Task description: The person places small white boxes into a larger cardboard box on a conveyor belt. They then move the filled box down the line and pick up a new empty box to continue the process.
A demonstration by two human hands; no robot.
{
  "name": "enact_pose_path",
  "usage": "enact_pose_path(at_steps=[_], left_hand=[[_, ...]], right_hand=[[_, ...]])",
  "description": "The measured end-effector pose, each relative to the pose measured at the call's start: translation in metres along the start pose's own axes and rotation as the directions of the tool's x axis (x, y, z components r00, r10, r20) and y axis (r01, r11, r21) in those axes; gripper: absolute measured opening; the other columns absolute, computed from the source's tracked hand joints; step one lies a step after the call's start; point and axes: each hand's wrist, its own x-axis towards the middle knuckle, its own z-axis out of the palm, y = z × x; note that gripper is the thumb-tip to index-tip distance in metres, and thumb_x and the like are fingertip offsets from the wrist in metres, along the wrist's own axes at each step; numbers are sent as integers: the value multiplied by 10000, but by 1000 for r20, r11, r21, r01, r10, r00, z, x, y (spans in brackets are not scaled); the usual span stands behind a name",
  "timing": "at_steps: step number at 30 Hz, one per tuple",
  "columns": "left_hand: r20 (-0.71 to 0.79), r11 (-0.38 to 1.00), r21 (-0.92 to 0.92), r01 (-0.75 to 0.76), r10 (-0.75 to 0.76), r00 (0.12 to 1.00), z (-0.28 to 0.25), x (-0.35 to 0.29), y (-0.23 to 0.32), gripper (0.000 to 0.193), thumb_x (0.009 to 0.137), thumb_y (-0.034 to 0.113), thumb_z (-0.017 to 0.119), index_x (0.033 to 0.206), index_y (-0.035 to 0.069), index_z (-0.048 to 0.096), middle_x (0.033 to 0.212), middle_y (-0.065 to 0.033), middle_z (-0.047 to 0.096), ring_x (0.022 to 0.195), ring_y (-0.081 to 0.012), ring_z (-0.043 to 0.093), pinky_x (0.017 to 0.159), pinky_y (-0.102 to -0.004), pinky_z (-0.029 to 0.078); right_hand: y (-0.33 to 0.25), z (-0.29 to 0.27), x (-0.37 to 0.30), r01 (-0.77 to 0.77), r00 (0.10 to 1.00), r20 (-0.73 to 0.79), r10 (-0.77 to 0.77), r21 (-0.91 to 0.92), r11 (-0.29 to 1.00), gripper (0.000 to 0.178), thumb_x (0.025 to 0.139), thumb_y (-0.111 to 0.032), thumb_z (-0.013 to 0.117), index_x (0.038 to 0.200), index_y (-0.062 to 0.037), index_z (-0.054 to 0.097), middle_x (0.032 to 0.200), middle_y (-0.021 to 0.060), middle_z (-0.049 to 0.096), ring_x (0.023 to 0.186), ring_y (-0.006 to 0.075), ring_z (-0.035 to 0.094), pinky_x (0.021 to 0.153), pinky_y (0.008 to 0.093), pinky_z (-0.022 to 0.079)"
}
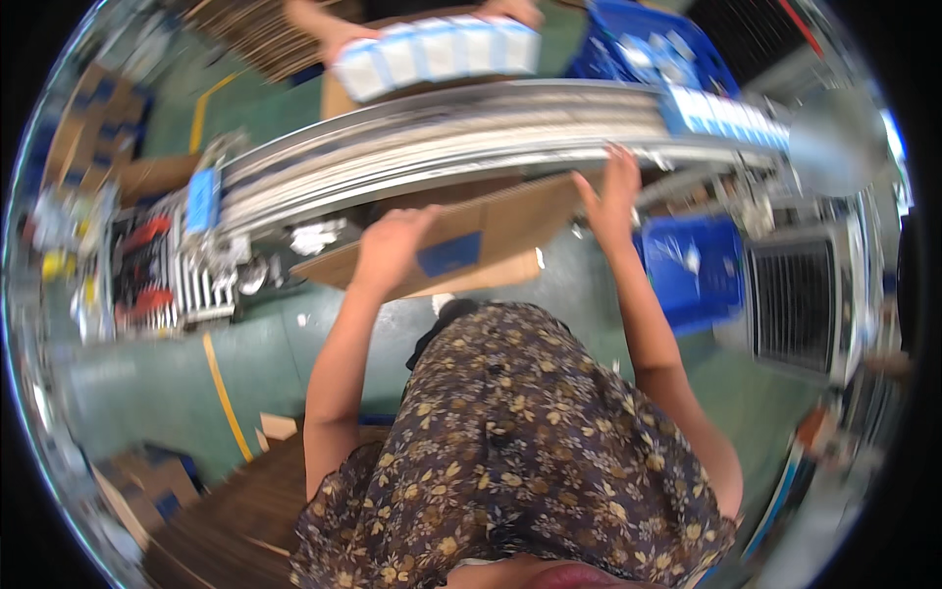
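Note:
A brown cardboard box with a blue patch on its side is tilted in front of my body, below the near rail of a conveyor. My left hand is closed over its upper edge on the left side, fingers on the far side hidden. At the box's right end is my right hand, its fingers stretched toward the conveyor rail and its thumb spread apart beside the cardboard corner. The inside of the box is mostly hidden from me.
The conveyor crosses ahead. Beyond it, another person's hands hold a row of white-and-blue cartons. More cartons sit on its right end. Blue bins stand to the right, stacked cardboard behind me on the left.

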Motion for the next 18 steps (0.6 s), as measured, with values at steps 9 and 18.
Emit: enact_pose_path(at_steps=[9, 18], left_hand=[[-16, 988, 97, -123, 125, 992, -9, 7, -61, 294, 876, 204, 563, 1153, 207, 662, 968, -53, 701, 915, -269, 664, 771, -387, 547], [317, 970, -234, -59, 134, 939, -2, -44, -55, 486, 867, 98, 557, 1338, 215, 539, 863, -131, 657, 828, -341, 643, 694, -457, 512]], right_hand=[[-58, 9, 3, 313, 869, 452, -202, -186, 931, 275, 932, -243, 532, 1148, -139, 667, 1229, 61, 648, 1232, 246, 550, 1130, 617, 226], [-39, 22, -49, 260, 931, 298, -212, -131, 957, 341, 1019, -243, 405, 899, -42, 653, 935, 103, 645, 975, 296, 574, 1030, 458, 336]])
